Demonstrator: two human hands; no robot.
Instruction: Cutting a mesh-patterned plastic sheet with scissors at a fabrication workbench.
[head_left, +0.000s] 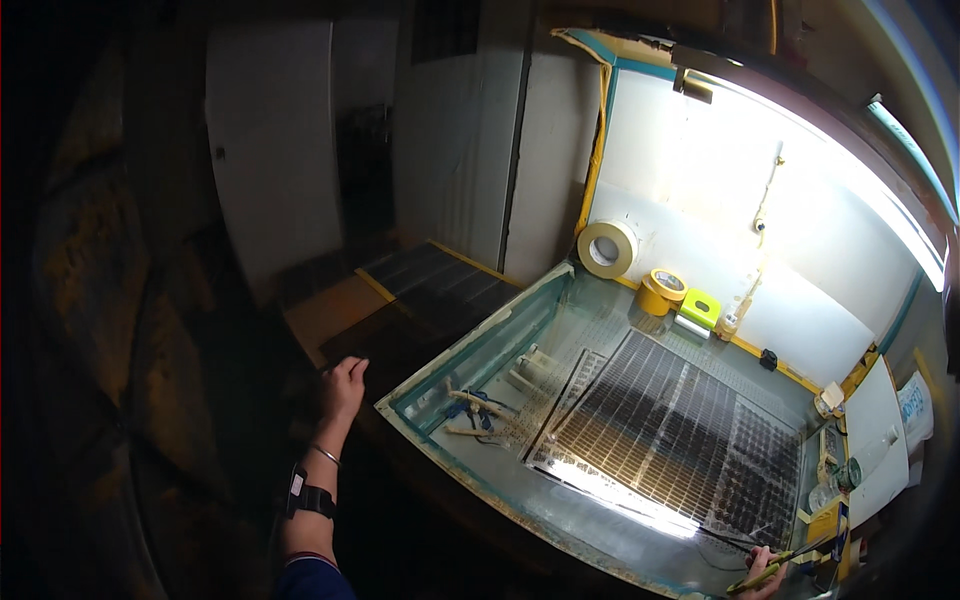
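My left hand (343, 388) is held in the air off the left side of the lit glass-topped table (460, 500). Its fingers are curled closed, and nothing shows in them. At the table's near right corner, my right hand (763, 568) is closed around a tool with yellow-green handles (800, 550), perhaps scissors; the picture's lower edge and the fingers hide part of it. Beyond that hand, a large dark film sheet with a grid pattern (650, 420) lies on the glass. Bright lamp glare crosses its near edge.
Along the back wall stand a large cream tape roll (607, 250), yellow tape rolls (655, 298) and a lime-green dispenser (699, 309). Blue-and-cream tools (475, 408) lie at the table's left. Clear round tape rolls (835, 485) sit at the right edge. A light tube hangs overhead.
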